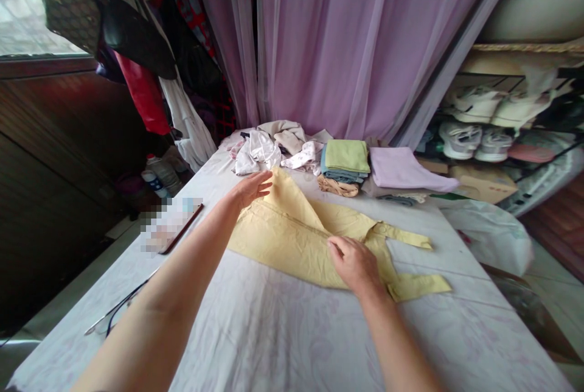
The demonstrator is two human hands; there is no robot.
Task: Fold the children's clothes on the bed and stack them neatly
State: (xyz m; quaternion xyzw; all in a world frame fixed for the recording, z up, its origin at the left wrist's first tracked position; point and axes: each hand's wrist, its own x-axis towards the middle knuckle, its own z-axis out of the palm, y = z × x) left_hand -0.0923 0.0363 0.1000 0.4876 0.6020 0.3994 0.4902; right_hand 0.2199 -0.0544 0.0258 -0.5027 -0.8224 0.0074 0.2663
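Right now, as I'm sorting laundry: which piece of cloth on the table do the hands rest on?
The pale yellow garment, spread flat mid-table; left hand and right hand touch it. The folded cloths lie farther back.

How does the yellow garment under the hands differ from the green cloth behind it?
The yellow garment lies spread, partly folded, on the sheet; the green cloth is a neat folded rectangle atop a stack. The left hand and right hand rest on the yellow garment; the green cloth is untouched. Both are plain, pale fabric.
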